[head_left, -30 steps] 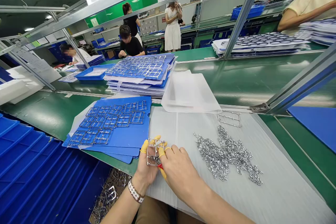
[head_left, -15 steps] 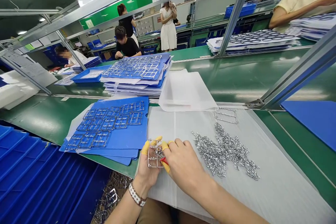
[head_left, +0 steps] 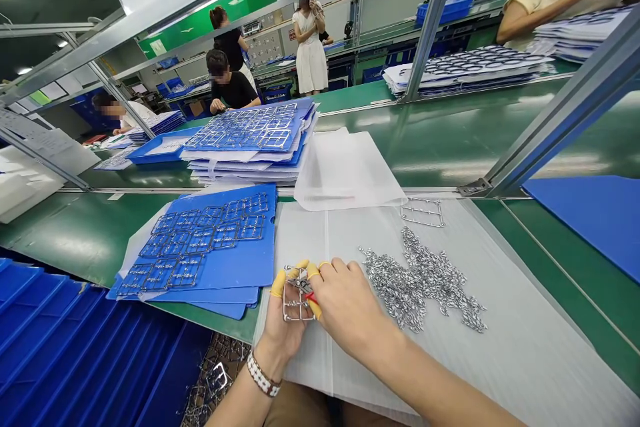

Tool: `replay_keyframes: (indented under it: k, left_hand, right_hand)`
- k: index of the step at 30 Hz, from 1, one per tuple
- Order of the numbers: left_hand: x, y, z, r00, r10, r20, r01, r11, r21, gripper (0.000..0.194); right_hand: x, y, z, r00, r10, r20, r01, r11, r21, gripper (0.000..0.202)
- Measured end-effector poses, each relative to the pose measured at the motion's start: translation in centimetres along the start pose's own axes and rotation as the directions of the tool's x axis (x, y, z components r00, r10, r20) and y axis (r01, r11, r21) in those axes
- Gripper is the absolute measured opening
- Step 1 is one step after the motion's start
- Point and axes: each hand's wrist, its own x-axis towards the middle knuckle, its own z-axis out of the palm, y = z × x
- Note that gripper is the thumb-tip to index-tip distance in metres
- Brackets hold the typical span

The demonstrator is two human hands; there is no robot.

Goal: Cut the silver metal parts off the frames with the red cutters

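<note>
My left hand, in yellow finger cots, is closed on a small chrome sprue frame with shiny little parts on its cross bars. My right hand is wrapped around red-handled nippers, their jaws in among the frame's bars. Most of the handles are hidden by the fingers. Right of my hands lies a heap of small silvery parts on a white foam sheet. A bare sprue frame rests behind the heap.
Several full sprue frames lie on blue sheets at the left. Behind them rises a stack of loaded sheets. Blue bins and discarded frames are at the lower left. A metal post slants up at the right.
The camera view has shifted slightly, so the bench things sit further left. The nippers' jaws have moved a little toward the frame's far end; both hands keep their hold.
</note>
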Motion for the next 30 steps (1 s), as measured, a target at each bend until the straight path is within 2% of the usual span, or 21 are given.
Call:
replay_keyframes:
  k: [11,14,18,22,30]
  left_hand:
    - [0.0,-0.3,-0.2,1.0,0.017,0.008,-0.017,1.0,-0.009,0.037]
    - [0.0,-0.2,-0.2,1.0,0.008,0.008,-0.008,1.0,-0.01,0.036]
    - [0.0,0.1,-0.5,0.998,-0.058,0.033,0.059,0.998,-0.032,0.043]
    - [0.0,0.2,-0.7,0.987,-0.143,0.077,0.149,0.985,-0.081,0.051]
    - [0.1,-0.1,-1.1,0.989,-0.143,0.046,0.146,0.986,-0.076,0.048]
  right_hand:
    - [0.1,-0.5,0.3,0.999,-0.028,0.029,0.03,0.998,-0.051,0.015]
    - [0.0,-0.3,0.4,0.999,-0.033,-0.002,0.032,0.997,-0.066,0.013]
    - [-0.7,1.1,0.8,0.998,0.005,-0.055,-0.008,0.999,-0.052,0.014]
    - [-1.5,2.4,1.8,0.997,0.06,-0.045,-0.063,0.996,-0.056,0.016]
    - [-1.6,2.1,2.4,0.999,0.036,-0.009,-0.036,0.998,-0.059,0.012]
